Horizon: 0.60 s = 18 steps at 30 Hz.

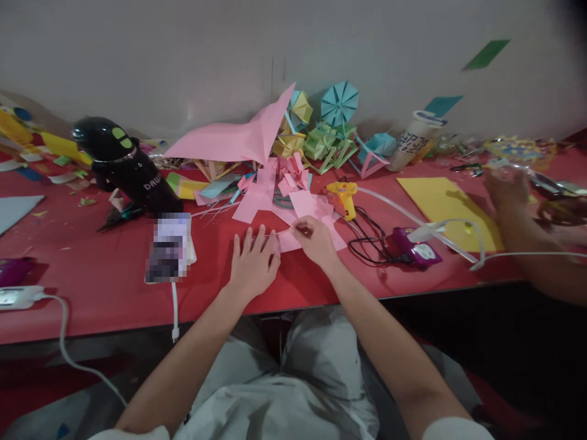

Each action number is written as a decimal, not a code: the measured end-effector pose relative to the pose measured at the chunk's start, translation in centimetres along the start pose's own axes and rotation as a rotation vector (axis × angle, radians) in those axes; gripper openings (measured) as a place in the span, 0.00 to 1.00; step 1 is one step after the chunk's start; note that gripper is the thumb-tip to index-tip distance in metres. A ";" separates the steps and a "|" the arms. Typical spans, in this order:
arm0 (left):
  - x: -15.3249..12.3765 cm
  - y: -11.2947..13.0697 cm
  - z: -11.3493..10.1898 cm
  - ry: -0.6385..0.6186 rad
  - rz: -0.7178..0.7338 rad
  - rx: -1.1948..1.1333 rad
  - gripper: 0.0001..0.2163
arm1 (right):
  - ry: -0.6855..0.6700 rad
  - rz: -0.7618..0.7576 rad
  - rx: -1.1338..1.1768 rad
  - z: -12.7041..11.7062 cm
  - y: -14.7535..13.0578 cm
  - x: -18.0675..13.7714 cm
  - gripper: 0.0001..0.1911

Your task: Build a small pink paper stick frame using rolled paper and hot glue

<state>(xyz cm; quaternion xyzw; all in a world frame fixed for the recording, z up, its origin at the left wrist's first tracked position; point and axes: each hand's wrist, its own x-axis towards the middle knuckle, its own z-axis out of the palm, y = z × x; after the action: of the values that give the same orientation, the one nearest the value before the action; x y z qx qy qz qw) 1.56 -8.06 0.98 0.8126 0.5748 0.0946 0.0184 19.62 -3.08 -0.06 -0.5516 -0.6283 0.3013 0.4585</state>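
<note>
Pink paper piece (288,243) is at the near middle of the red table (123,293), with a big pink sheet (229,140) over the far clutter, a yellow sheet (447,214) off right and a black bottle (151,177) farther left. Left hand (254,263) has fingers spread on its left end, right hand (316,241) pinches its far edge. Loose pink scraps (266,189) crowd the far side, yellow glue gun (345,195) sits just right.

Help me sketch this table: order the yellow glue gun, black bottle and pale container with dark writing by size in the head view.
1. Black bottle
2. Pale container with dark writing
3. Yellow glue gun
Apparent size only; nearness may enlarge the bottle.
</note>
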 end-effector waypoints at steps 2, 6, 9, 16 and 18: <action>0.1 0.0 -0.4 0.035 0.012 -0.037 0.26 | -0.009 -0.008 0.065 0.0 0.0 0.8 0.09; 1.4 -0.6 -2.1 0.124 -0.012 -0.305 0.17 | -0.025 -0.015 0.165 -0.4 0.0 3.2 0.10; 3.6 -1.7 -3.1 0.109 -0.086 -0.747 0.12 | -0.145 0.013 0.259 -0.7 -0.1 4.7 0.13; 6.7 -2.8 -2.0 -0.036 -0.270 -1.317 0.11 | -0.321 0.076 0.453 0.3 -0.5 4.2 0.18; 6.5 -2.7 -1.5 -0.070 -0.302 -1.370 0.13 | -0.298 0.052 0.438 0.7 -0.6 3.7 0.18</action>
<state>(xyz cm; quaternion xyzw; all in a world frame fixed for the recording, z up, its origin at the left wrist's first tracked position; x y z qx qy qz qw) 0.84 -1.20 2.95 0.5318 0.4914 0.4058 0.5578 18.83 0.46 1.05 -0.4045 -0.5943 0.5197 0.4617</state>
